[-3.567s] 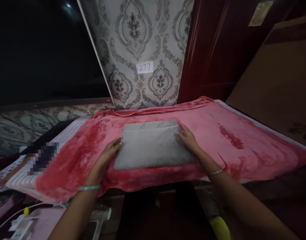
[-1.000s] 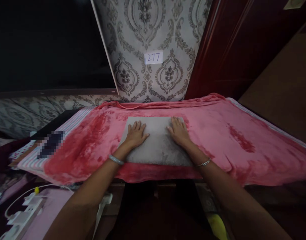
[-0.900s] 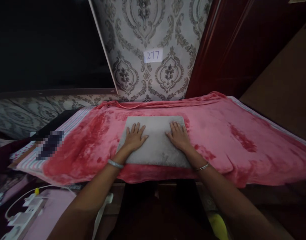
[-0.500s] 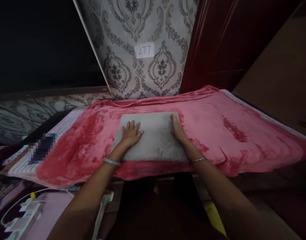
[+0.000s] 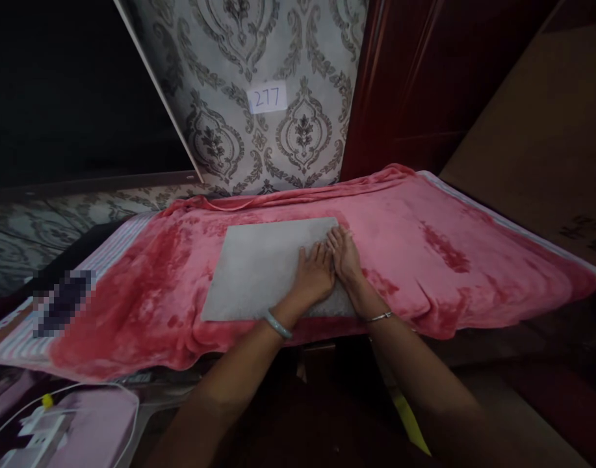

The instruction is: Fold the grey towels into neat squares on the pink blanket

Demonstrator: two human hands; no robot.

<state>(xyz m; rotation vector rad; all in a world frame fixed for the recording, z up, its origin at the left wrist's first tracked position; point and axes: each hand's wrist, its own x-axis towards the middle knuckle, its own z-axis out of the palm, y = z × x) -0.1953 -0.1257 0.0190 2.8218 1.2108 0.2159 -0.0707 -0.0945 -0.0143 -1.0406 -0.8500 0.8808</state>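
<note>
A folded grey cloth (image 5: 259,270) lies flat on a pink fleece blanket (image 5: 424,260) spread over a raised surface. My left hand (image 5: 314,276) rests palm down on the right part of the cloth, fingers stretched out. My right hand (image 5: 345,257) lies flat beside it along the cloth's right edge, fingers together and extended, touching the left hand. Both wrists wear bangles. Neither hand holds anything.
Patterned wallpaper with a paper label "277" (image 5: 267,98) stands behind the surface. A dark red door (image 5: 405,84) is at the right. A striped sheet edge (image 5: 107,250) shows at the left. White cables and a plug strip (image 5: 39,416) lie low at the left.
My left hand slid across the grey cloth from its left part to the right side, ending against my right hand. The view shifted slightly to the right.
</note>
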